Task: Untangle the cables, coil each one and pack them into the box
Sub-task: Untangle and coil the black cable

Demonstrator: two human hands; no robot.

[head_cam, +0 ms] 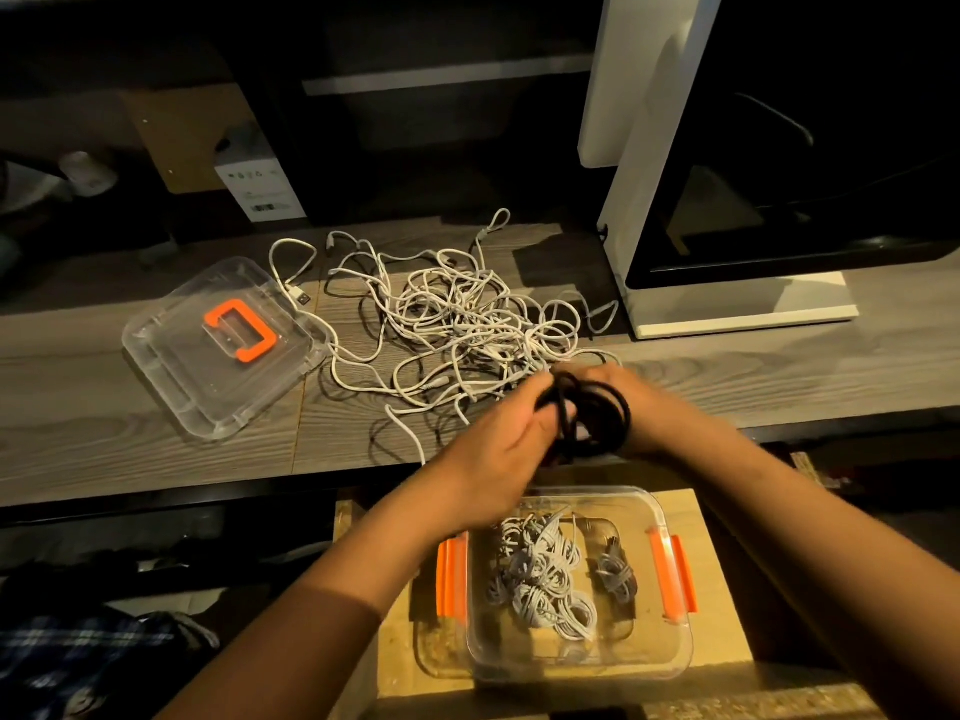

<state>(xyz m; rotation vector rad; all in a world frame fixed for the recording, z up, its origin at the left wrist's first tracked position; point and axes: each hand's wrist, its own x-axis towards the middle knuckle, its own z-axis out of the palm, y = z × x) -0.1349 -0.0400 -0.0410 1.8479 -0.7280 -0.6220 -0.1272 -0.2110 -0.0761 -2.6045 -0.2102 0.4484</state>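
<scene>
Holding a black cable coil in both hands at the surface edge

I see both hands meeting over the near edge of the wood-grain surface (130,433), with a black cable (597,407) looped into a rough coil between them. My left hand (493,449) reaches in from the lower left, and its fingers are curled round the left side of the coil, pinching the strands. The right hand (649,407) sits behind the coil's right side and grips it. The loops cover most of its fingers, so I can't tell exactly how they lie. There is some motion blur on both hands.

Just beyond the hands a tangle of white cables (467,324) is spread across the middle of the surface, with loose loops trailing to the left and back, and one strand hanging over the near edge. To the left of the tangle lies the clear lid (171,366), flat, with its orange handle (241,330) facing up.

Below the hands, lower than the surface, the clear box (649,662) stands open on a light wooden board (722,537). It has an orange latch on each side, left (451,574) and right (672,579). Inside it are several coiled white cables (540,579) bunched together, with one smaller grey coil (615,574) just beside them on the right.

At the back right a white monitor stand (649,148) rises from the surface. A small white carton (260,184) stands in the dim space behind the lid.
</scene>
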